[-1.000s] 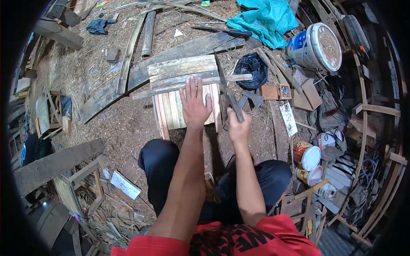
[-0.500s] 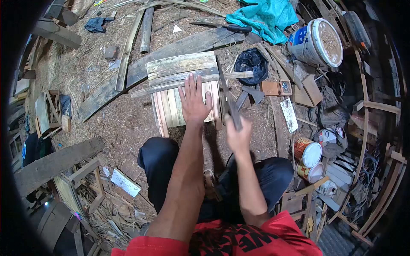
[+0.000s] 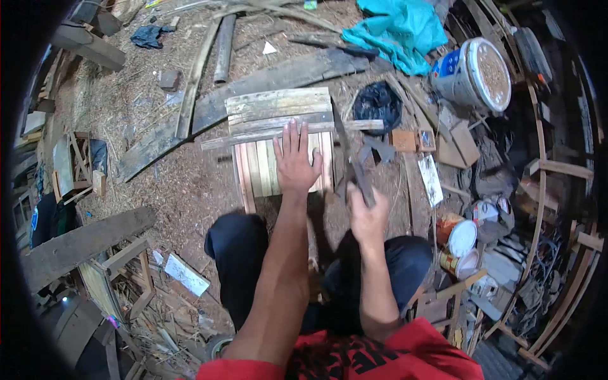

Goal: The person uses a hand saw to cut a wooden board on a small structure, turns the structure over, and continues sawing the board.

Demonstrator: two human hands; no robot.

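My left hand [image 3: 296, 163] lies flat, fingers spread, on a small wooden piece made of slats [image 3: 261, 166]. Its fingertips reach a narrow wooden strip [image 3: 259, 135] that lies across the slats and sticks out on both sides. Weathered boards [image 3: 278, 102] form the far part of the piece. My right hand [image 3: 369, 214] is closed round the near end of what looks like a saw [image 3: 359, 177]. The long dark blade points away from me along the piece's right edge and crosses the strip there. Whether its teeth touch the wood is too blurred to tell.
A long grey plank [image 3: 253, 83] lies behind the piece. To the right are a black bag-lined container [image 3: 378, 107], wooden blocks [image 3: 403, 140] and a large bucket [image 3: 453, 71]. A teal tarp [image 3: 402, 35] lies at the back. Scrap wood and shavings cover the ground.
The whole view has shifted slightly, moving things right and down. My right hand and the saw have come a little nearer to me. My left hand stays pressed on the slats.
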